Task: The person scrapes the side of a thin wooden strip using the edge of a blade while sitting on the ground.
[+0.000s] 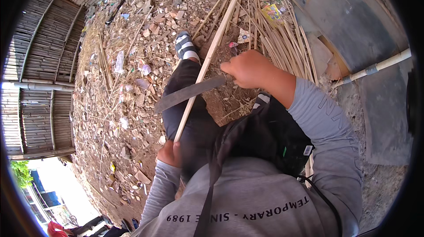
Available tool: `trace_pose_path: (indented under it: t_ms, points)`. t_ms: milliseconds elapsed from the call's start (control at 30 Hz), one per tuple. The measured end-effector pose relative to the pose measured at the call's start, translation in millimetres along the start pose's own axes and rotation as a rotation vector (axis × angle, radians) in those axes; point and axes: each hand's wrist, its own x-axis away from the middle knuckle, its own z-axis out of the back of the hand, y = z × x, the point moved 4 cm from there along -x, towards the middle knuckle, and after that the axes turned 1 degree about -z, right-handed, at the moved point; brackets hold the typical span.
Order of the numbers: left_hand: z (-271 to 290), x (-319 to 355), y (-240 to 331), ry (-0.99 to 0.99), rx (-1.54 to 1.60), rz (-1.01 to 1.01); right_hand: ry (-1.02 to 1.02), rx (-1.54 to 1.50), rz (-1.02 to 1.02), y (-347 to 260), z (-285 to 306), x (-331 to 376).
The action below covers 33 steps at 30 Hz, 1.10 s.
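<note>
My right hand (pixel 247 69) is closed round the handle of a machete (pixel 190 93); its fingers hide most of that handle. The dark, broad blade points left and lies across a long pale bamboo strip (pixel 216 42), apparently touching it. Gripped near its lower end by my left hand (pixel 170 152), the strip runs up and to the right, over my leg, past the top of the view. Whether the edge has bitten into the strip, I cannot tell.
Several split bamboo strips (pixel 278 47) lie in a pile at the upper right. Rubble and litter cover the ground (pixel 132 60). Dark panels (pixel 349 20) and a pale pole (pixel 375 68) stand right; a bamboo screen (pixel 35 117) stands left. My striped sandal (pixel 186 46) is beside the strip.
</note>
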Motion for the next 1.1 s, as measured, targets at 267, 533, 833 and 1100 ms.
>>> trace_pose_path:
  t_ms: [267,533,833,1100]
  points:
    - [0.8,-0.3,2.4,0.023,0.044,-0.007,0.01,-0.068,-0.26,27.4,11.2,-0.4]
    - [-0.7,-2.2,3.1,0.042,0.056,-0.035,0.031,-0.139,-0.229,34.0,3.6,-5.4]
    - [-1.8,-1.2,-5.6,0.011,0.02,-0.044,0.043,0.074,0.051,3.8,1.3,-2.7]
    - [-0.2,-2.4,-0.2,0.012,0.05,-0.015,0.181,-0.201,-0.248,49.5,0.1,-0.7]
